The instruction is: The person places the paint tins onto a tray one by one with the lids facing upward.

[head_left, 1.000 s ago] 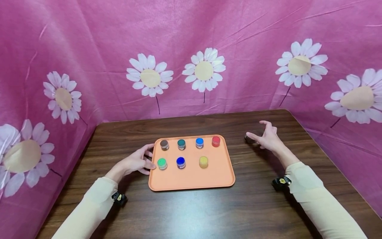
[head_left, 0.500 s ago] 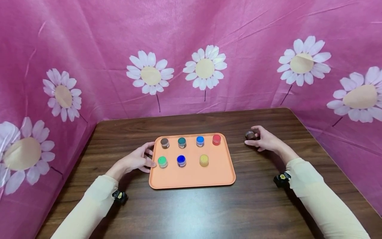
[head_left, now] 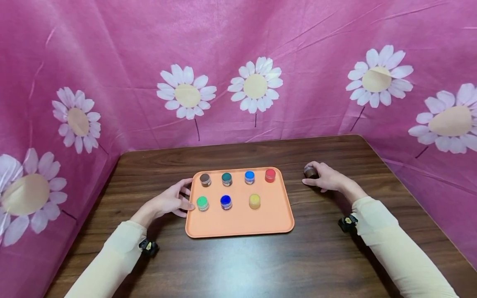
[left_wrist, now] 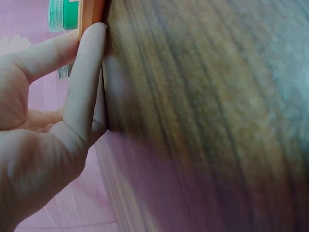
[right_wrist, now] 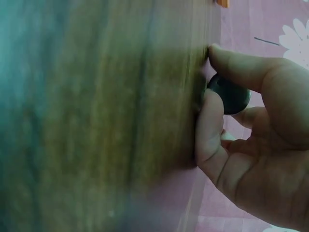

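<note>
While the left hand (head_left: 169, 203) touches the tray (head_left: 238, 221), the right hand (head_left: 326, 178) grips the dark jar (head_left: 309, 171).

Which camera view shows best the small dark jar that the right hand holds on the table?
The right wrist view: the dark jar appears large there, pinched between thumb and fingers of the right hand. The head view shows it small and half hidden. The left wrist view does not show it.
</note>
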`<state>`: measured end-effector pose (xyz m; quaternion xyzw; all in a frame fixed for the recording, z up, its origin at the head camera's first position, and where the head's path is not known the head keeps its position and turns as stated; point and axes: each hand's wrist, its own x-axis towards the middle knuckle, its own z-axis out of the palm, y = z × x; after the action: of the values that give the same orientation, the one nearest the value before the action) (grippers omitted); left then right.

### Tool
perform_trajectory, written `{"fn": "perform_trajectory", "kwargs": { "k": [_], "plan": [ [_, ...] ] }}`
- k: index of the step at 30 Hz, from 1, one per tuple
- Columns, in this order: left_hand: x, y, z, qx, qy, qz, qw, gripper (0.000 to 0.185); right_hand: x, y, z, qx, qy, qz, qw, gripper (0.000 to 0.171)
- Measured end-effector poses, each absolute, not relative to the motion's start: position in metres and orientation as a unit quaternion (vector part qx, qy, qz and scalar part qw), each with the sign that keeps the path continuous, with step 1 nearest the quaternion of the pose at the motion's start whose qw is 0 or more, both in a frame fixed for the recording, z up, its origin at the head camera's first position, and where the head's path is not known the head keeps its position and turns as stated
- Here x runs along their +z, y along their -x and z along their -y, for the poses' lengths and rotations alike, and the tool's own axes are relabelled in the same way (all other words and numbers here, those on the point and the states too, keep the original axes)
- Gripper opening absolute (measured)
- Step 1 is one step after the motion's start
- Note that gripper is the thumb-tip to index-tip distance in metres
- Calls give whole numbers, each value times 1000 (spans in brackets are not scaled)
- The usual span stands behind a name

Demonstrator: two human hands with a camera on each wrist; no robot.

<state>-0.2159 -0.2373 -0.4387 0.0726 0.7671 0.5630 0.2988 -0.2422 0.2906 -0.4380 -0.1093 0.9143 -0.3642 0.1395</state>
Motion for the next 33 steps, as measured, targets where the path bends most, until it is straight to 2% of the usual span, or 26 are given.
{"fn": "perform_trajectory", "kwargs": {
  "k": [8,15,33],
  "plan": [
    [-442,216,238,569,-71,-763,300,98,-437,237,-286,-335,115,-925,138,52],
    [-442,215,237,566,-63,-766,300,97,-439,237,-289,-372,96,-911,148,49],
    [-442,215,237,565,-74,-766,298,97,-436,233,-294,-377,83,-909,158,56]
  ]
}}
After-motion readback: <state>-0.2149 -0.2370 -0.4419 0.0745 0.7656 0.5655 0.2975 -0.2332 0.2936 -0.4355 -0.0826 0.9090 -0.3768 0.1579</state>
